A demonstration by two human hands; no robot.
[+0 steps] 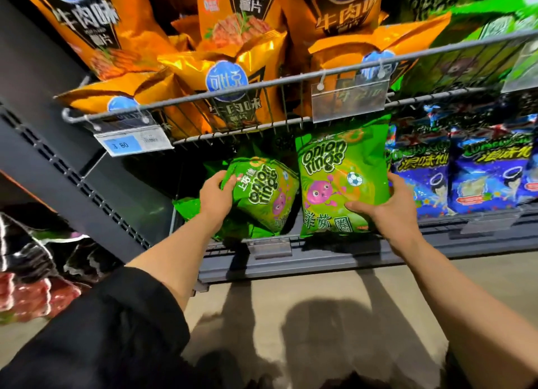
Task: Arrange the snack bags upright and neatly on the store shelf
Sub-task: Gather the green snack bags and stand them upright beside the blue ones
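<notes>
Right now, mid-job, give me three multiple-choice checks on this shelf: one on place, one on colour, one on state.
1. Where do the blue bags sit relative to the upright onion rings bag?
A. To its right
B. To its left
C. On the basket above

2. What colour are the bags in the wire basket above?
A. Purple
B. Orange
C. White

3. How does the bag in the left hand lie?
A. Flat on the floor
B. Upright and straight
C. Tilted

Answers: 1 A, the blue bags stand right of it, past the right hand. 2 B, orange packs fill it. 3 C, the tilted onion rings bag shows slanted print.
</notes>
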